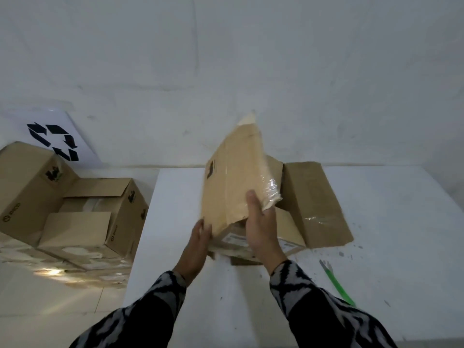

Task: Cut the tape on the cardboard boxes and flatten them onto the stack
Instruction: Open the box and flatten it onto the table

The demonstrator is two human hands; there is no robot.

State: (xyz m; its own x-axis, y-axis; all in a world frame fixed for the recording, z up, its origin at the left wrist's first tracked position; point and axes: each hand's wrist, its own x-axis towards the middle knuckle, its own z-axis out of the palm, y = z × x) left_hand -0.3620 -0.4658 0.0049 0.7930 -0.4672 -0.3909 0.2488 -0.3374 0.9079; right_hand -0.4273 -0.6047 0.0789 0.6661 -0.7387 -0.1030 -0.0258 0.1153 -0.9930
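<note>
At the centre of the frame a flattened cardboard box [233, 182] is held tilted, its top corner raised toward the wall, above more flattened cardboard [316, 202] lying on the white tabletop [389, 197]. The right hand [262, 229] is reached forward, thumb laid on the near face and fingers [268, 212] curled behind the lower edge, clamped on the box. The left hand [198, 242] is pressed against the box's lower left edge; its fingers' state cannot be told. A green-handled cutter [337, 283] lies at lower right. Open boxes [75, 209] are seen at left.
</note>
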